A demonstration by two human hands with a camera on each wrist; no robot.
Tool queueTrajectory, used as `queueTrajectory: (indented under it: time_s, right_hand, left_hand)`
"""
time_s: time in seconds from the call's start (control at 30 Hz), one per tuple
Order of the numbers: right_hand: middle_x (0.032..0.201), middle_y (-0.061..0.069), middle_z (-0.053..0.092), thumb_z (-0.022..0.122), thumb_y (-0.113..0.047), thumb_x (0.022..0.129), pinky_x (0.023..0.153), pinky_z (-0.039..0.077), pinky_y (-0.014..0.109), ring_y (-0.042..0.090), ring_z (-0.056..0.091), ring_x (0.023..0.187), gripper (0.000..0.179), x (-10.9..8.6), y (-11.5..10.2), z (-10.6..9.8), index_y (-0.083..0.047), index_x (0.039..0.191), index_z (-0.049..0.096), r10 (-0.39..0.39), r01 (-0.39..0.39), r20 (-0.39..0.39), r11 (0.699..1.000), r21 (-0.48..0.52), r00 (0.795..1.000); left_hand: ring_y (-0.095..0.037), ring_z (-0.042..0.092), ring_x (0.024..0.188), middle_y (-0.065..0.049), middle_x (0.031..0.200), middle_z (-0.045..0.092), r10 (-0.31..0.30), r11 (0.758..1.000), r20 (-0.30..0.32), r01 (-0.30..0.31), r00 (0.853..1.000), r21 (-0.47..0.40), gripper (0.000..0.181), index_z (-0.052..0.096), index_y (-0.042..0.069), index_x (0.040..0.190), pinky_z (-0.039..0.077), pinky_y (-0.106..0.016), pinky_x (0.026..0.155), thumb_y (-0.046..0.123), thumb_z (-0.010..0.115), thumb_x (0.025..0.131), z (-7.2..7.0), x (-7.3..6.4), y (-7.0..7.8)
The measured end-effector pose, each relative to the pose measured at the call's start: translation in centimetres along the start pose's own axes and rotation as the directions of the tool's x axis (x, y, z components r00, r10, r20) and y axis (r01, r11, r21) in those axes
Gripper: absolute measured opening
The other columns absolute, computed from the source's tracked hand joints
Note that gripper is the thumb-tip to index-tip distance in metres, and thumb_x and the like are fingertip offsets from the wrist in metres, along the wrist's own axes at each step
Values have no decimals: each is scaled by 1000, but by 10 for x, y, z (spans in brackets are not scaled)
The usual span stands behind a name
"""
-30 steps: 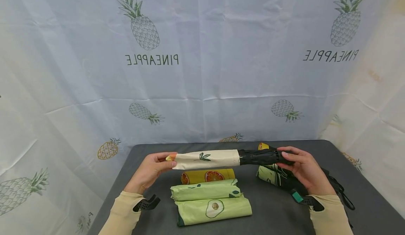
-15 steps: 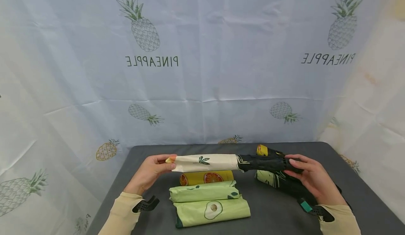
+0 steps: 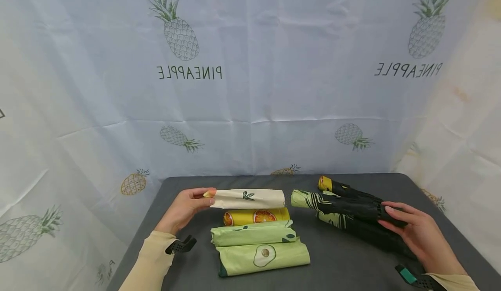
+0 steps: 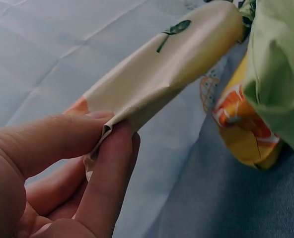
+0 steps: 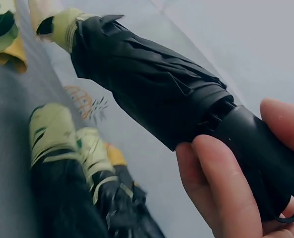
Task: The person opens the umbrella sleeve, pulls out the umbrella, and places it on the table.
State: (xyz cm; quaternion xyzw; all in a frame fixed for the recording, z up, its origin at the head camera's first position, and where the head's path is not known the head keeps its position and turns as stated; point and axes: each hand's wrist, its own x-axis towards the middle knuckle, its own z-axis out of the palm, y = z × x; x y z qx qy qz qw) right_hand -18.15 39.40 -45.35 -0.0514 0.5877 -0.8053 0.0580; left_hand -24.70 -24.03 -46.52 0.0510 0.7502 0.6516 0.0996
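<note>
My left hand [image 3: 188, 206] pinches the left end of a cream fabric umbrella sleeve [image 3: 235, 199], printed with a small leaf sprig. In the left wrist view, thumb and fingers grip the sleeve's gathered end [image 4: 107, 134]. My right hand [image 3: 422, 232] holds a folded umbrella [image 3: 348, 206] by its black handle [image 5: 261, 153]. The umbrella is black outside, with a pale green patterned tip facing the sleeve's mouth. A narrow gap separates the two in the head view. Part of the right palm is out of frame in its wrist view.
Below the held sleeve lie a yellow sleeve with orange slices [image 3: 270, 216], a light green sleeve [image 3: 254, 235] and an avocado-print sleeve [image 3: 285, 258]. Folded umbrellas, one yellow-tipped [image 3: 325, 183] and one green-tipped [image 3: 332, 219], lie on the dark table [image 3: 332, 265]. A pineapple-print curtain [image 3: 250, 86] hangs behind.
My right hand has moved right and slightly down, drawing the umbrella out of the cream sleeve; its green tip now shows. My left hand has stayed nearly in place.
</note>
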Motion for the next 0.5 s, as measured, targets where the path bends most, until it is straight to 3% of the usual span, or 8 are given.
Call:
queueTrajectory:
  time_s: [0.2,0.33,0.5]
  right_hand:
    - [115,-22,71,54,-6,114,94,68,38,0,72,105,34,-15,10,-9,-25,118,82,148,-161,-145,983,-88,978]
    - [113,-23,71,55,-10,114,97,67,38,-2,71,104,32,-22,19,-12,-26,119,83,227,-248,-185,964,-100,956]
    - [114,-24,68,53,-13,116,104,64,37,-5,69,105,30,-29,30,-16,-26,123,79,279,-306,-188,943,-131,942]
  left_hand:
    - [-25,69,129,-20,152,61,-18,999,-4,19,1000,45,61,60,2,152,62,-40,109,20,82,98,3,11,-12]
    - [-27,71,125,-18,147,66,-17,988,24,13,1000,154,55,65,6,148,63,-43,106,24,82,99,10,24,-13]
    - [-29,69,122,-10,139,71,-9,927,19,1,1000,374,43,71,13,142,62,-49,100,25,79,101,19,37,-7]
